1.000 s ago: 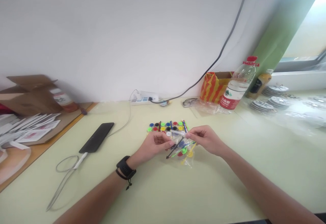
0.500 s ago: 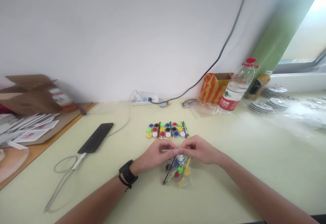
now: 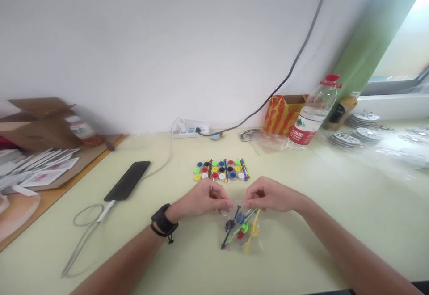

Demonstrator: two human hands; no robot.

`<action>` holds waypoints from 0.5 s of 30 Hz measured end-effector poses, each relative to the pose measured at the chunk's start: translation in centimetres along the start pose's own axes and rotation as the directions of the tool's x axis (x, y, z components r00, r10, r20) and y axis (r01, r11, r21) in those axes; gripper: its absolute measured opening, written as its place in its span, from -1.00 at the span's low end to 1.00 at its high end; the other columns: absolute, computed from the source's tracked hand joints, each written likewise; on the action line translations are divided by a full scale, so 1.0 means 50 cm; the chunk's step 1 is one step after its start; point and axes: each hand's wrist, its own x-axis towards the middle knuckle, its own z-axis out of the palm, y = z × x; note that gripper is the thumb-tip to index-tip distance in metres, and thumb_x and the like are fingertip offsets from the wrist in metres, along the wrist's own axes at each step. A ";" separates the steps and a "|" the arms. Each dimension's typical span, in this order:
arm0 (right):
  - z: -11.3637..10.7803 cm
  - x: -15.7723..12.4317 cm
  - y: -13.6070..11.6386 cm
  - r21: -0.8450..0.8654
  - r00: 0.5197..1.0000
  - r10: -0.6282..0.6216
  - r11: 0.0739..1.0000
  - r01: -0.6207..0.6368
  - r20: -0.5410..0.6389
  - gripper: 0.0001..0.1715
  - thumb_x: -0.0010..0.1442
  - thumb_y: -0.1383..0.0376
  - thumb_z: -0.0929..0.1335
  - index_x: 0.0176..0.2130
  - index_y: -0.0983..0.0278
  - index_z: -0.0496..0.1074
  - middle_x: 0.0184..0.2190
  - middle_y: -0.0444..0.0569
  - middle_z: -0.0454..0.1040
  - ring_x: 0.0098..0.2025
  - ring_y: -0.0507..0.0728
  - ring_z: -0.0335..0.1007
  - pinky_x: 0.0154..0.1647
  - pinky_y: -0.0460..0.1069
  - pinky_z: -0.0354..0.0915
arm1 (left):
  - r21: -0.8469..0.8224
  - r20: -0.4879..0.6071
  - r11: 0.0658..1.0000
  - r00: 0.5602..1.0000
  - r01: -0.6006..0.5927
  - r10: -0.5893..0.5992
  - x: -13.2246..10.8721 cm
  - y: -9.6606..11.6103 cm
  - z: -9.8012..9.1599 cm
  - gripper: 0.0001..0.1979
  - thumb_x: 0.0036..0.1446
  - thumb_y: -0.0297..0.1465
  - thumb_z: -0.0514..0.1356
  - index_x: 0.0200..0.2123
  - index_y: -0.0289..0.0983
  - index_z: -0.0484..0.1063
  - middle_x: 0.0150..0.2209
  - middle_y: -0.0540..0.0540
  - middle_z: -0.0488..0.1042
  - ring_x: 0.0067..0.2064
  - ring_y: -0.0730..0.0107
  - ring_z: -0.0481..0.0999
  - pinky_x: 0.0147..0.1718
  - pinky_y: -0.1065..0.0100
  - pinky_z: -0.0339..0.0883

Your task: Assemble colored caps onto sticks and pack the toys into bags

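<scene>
At a pale green table [image 3: 187,263], left hand [image 3: 212,199] and right hand [image 3: 265,195] grip one clear bag [image 3: 256,243]

Slightly apart, the two hands each pinch the bag's top edge between thumb and fingers; whether its bottom touches the table cannot be told. Through the plastic show five discs [image 3: 245,228], one each of black, blue, green, red and yellow, with black, green and yellow sticks [image 3: 225,239]. Just beyond the hands, 18 more discs [image 3: 221,169] lie in three rows of six, alongside three stick bundles [image 3: 244,170]. One black watch [image 3: 165,220] circles the left wrist. To the left are one black device [image 3: 127,181], one open carton [image 3: 43,129] and one bottle [image 3: 83,132]; by the wall, one power strip [image 3: 189,130]. To the right stand one striped bag [image 3: 277,115], two bottles [image 3: 306,125] and three stacks of round plates [image 3: 346,140].
</scene>
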 end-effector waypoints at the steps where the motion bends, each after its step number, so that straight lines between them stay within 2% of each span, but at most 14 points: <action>1: -0.003 -0.003 -0.002 -0.004 1.000 0.004 1.000 -0.004 0.002 -0.48 0.17 -0.09 0.49 -0.44 0.33 0.55 -0.65 -0.18 0.31 -0.57 -0.02 0.09 -0.57 -0.09 0.04 | -0.002 -0.001 1.000 1.000 0.009 -0.009 0.000 0.001 -0.001 -0.69 0.09 -0.16 0.45 -0.35 -0.32 0.65 -0.39 -0.16 0.66 -0.43 0.40 0.56 -0.41 0.43 0.42; 6: -0.013 -0.025 -0.029 -0.003 1.000 0.007 1.000 -0.007 0.026 -0.49 0.21 -0.08 0.46 -0.33 0.33 0.67 -0.63 -0.16 0.32 -0.56 0.00 0.17 -0.53 -0.08 0.21 | -0.050 0.018 0.998 0.999 0.032 -0.031 -0.006 0.006 0.009 -0.65 0.06 -0.15 0.47 -0.42 -0.33 0.56 -0.45 -0.13 0.63 -0.46 0.43 0.53 -0.47 0.47 0.35; 10: -0.034 -0.078 -0.056 -0.065 0.999 0.031 0.997 -0.031 0.011 -0.54 0.23 -0.05 0.45 -0.30 0.29 0.70 -0.61 -0.12 0.38 -0.57 0.01 0.18 -0.55 -0.07 0.23 | -0.091 0.069 0.996 0.998 -0.003 0.010 -0.009 0.004 0.031 -0.61 0.13 -0.11 0.42 -0.42 -0.33 0.49 -0.40 -0.16 0.64 -0.43 0.45 0.52 -0.46 0.48 0.31; 13: -0.082 -0.145 -0.046 -0.197 0.983 0.087 0.973 -0.118 -0.160 -0.52 0.25 -0.08 0.42 -0.23 0.25 0.71 -0.55 -0.05 0.48 -0.55 0.04 0.24 -0.57 -0.06 0.23 | -0.119 0.073 0.992 0.997 -0.031 0.040 -0.006 -0.002 0.042 -0.60 0.19 -0.08 0.37 -0.38 -0.32 0.48 -0.37 -0.16 0.63 -0.38 0.43 0.53 -0.41 0.46 0.32; 14: -0.104 -0.169 -0.035 -0.272 0.962 0.093 0.948 -0.164 -0.256 -0.51 0.26 -0.10 0.42 -0.25 0.24 0.71 -0.55 -0.03 0.48 -0.55 0.05 0.25 -0.58 -0.06 0.22 | -0.120 0.074 0.992 0.996 -0.040 0.049 -0.005 -0.004 0.044 -0.62 0.20 -0.09 0.36 -0.36 -0.32 0.50 -0.36 -0.16 0.63 -0.35 0.41 0.55 -0.38 0.45 0.34; 15: -0.129 -0.191 -0.020 -0.368 0.920 0.061 0.905 -0.214 -0.386 -0.50 0.25 -0.11 0.42 -0.28 0.23 0.71 -0.58 -0.03 0.47 -0.55 0.06 0.25 -0.59 -0.05 0.19 | -0.117 0.078 0.992 0.995 -0.047 0.057 -0.004 -0.004 0.045 -0.63 0.20 -0.10 0.37 -0.33 -0.32 0.51 -0.35 -0.15 0.63 -0.32 0.39 0.56 -0.34 0.44 0.35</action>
